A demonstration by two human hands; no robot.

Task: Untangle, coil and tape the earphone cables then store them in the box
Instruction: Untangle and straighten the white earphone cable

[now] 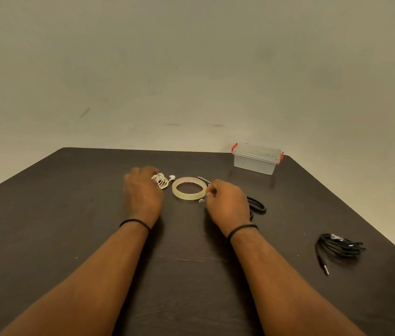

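**Getting the tape ready for the white earphones**

The left hand (143,192) is holding the coiled white earphone cable (161,181) down on the dark counter (70,214), likely so the loops are not springing open; its fingers are curling over the coil's near side, though I cannot tell how tightly; the right hand (226,202) is sitting just beside the clear tape roll (188,188), with fingers pinching together at the roll's edge, probably picking at the loose tape end; the roll is lying flat between the two hands, close to the coil for a short reach; the scissors (255,204) are poking out from behind the right hand; one black earphone cable (337,248) is waiting in a bundle far to the right; the clear storage box (255,158) with red clips is sitting shut at the far corner; I am counting two cables, one tape roll, one pair of scissors, one box.
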